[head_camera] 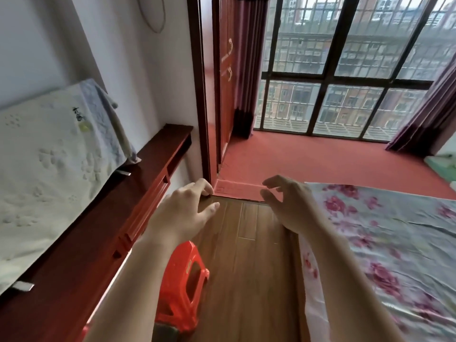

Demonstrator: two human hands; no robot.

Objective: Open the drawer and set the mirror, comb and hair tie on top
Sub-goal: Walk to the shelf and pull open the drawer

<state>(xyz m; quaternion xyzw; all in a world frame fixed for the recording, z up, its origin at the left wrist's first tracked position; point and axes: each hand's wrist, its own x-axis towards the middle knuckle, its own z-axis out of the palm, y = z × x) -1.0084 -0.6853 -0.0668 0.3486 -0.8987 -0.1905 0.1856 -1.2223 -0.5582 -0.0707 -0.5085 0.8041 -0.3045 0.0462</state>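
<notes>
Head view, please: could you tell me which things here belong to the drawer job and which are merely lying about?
For the job:
- dark red desk, with its drawer front shut
- left hand and right hand, both empty
- mirror, comb and hair tie: not in view

Lying about:
- red plastic stool
- floral bedspread
- cloth-covered object on the desk

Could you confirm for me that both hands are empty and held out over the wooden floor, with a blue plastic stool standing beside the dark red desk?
Nearly right, but the plastic stool is red-orange, not blue, as the head view shows. The rest holds: the left hand and the right hand are both empty and held out over the wooden floor, and the stool stands beside the dark red desk.
</notes>
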